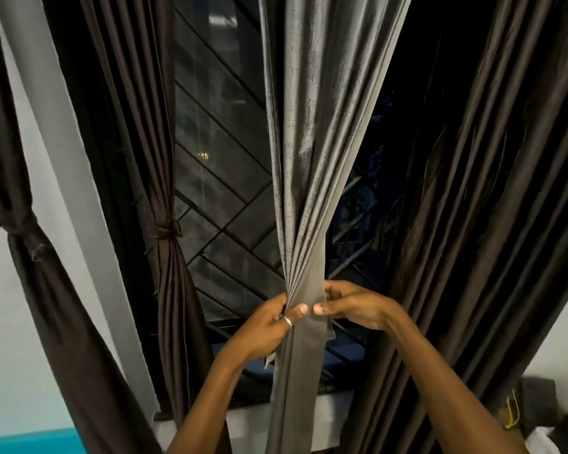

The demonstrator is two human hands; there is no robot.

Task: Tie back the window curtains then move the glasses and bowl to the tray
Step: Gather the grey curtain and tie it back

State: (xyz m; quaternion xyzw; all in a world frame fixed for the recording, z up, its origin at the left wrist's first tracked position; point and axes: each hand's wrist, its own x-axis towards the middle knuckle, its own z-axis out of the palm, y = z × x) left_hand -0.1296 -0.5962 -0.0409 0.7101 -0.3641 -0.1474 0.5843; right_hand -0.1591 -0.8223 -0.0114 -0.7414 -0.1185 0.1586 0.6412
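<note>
A grey curtain panel [312, 158] hangs in front of the middle of the window, gathered into a narrow bunch at waist height. My left hand [269, 326], with a ring on one finger, grips the bunch from the left. My right hand [351, 306] pinches it from the right, thumb tips almost meeting on the cloth. A dark brown curtain [168, 178] to the left is tied with a knot [168, 229]. Another tied brown curtain [20, 224] hangs at the far left. No glasses, bowl or tray are in view.
A loose dark brown curtain [492, 198] hangs on the right. Behind the curtains is a dark window with a diagonal metal grille [220, 178]. A grey pillar [53, 126] stands left of the window. Small dark objects [538, 407] sit at the lower right.
</note>
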